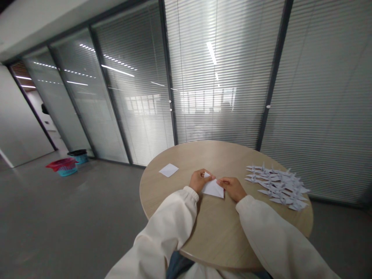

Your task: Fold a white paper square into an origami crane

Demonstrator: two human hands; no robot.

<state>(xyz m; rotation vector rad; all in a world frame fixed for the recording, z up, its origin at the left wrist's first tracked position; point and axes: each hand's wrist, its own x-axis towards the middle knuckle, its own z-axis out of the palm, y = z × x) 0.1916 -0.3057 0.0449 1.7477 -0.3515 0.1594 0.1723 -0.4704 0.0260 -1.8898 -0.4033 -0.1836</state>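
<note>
Between my hands is a partly folded white sheet of paper (213,190), with its lower edge towards me. My left hand (200,179) grips its upper left part, thumb and fingers closed on the edge. On the right side, my right hand (232,187) pinches the paper near its upper right corner. The fingertips of both hands come close together at the top of the sheet. Off to the left lies a separate white paper square (168,170). Many folded white paper cranes (280,186) lie packed together to the right of my right hand.
The round wooden table (215,236) bears all the paper. Behind it stands a glass partition with blinds (217,124). On the floor at left are a blue bin with a red liner (65,166) and another with a black liner (80,156).
</note>
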